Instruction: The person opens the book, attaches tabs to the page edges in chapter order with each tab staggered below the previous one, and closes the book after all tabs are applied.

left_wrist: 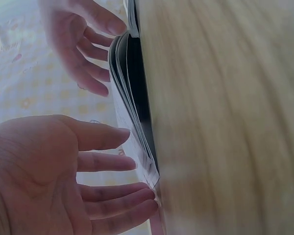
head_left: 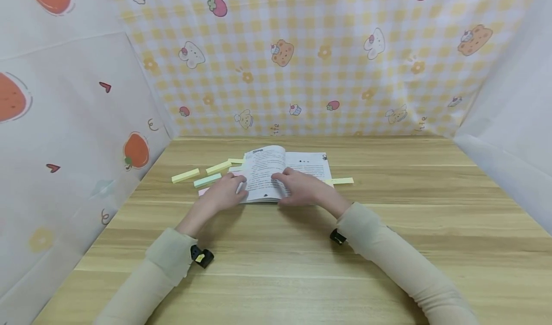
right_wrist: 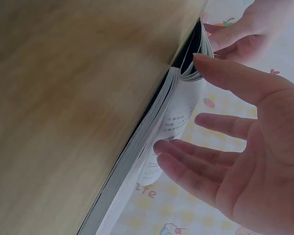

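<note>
An open book point(head_left: 276, 164) lies flat on the wooden table point(head_left: 276, 272), its printed pages up. My left hand point(head_left: 225, 194) rests on the book's left edge; the left wrist view shows its fingers point(left_wrist: 108, 164) straight and touching the page edges of the book point(left_wrist: 132, 98). My right hand point(head_left: 303, 187) lies flat across the middle pages. In the right wrist view its fingers point(right_wrist: 186, 164) press on a page of the book point(right_wrist: 152, 132) and the thumb touches a curled page near the spine. Neither hand grips anything.
Several sticky-note pads lie left of the book: a yellow one point(head_left: 185, 175), a yellow-green one point(head_left: 218, 167), a mint one point(head_left: 207, 180). Another yellow pad point(head_left: 342, 181) lies right of the book. Patterned cloth walls point(head_left: 284, 56) enclose the table at the back and sides.
</note>
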A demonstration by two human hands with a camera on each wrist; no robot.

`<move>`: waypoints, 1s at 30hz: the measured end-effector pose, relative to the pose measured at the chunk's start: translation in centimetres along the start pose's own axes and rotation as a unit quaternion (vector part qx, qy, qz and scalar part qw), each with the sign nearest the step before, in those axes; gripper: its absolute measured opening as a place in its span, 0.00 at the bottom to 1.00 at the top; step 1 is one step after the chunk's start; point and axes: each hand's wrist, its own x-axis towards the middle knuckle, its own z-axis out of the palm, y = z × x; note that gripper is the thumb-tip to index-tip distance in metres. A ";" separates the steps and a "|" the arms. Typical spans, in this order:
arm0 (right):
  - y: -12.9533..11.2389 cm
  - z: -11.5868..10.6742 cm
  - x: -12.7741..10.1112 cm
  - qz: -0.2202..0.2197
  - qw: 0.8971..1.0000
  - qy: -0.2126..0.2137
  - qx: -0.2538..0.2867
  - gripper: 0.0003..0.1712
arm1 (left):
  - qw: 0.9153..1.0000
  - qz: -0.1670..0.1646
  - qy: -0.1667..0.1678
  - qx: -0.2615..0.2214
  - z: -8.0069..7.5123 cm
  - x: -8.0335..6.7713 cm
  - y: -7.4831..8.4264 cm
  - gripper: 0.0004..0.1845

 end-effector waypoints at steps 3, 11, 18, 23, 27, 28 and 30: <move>-0.1 0.0 0.1 0.006 1.000 0.001 -0.003 0.45 | 1.000 -0.007 -0.006 0.000 -0.1 0.0 -0.1 0.22; -0.3 0.1 0.4 0.011 1.000 0.002 -0.027 0.44 | 1.000 -0.003 -0.007 -0.003 -0.1 0.0 -0.2 0.22; -0.8 -0.1 0.7 0.017 0.999 0.007 -0.046 0.45 | 1.000 -0.002 -0.004 -0.002 0.0 0.0 -0.2 0.23; -1.1 -0.2 0.8 0.018 0.998 0.006 -0.062 0.44 | 1.000 -0.003 -0.006 0.000 0.0 0.1 -0.3 0.23; -1.2 -0.1 0.9 0.016 0.997 0.004 -0.076 0.41 | 1.000 -0.006 -0.009 -0.001 -0.1 0.1 -0.2 0.22; -1.2 -0.1 1.0 0.015 0.997 0.004 -0.079 0.39 | 1.000 -0.006 -0.010 -0.001 -0.1 0.1 -0.2 0.22; -1.2 0.0 1.0 0.011 0.996 0.003 -0.085 0.36 | 1.000 -0.008 -0.012 -0.002 -0.1 0.0 -0.2 0.22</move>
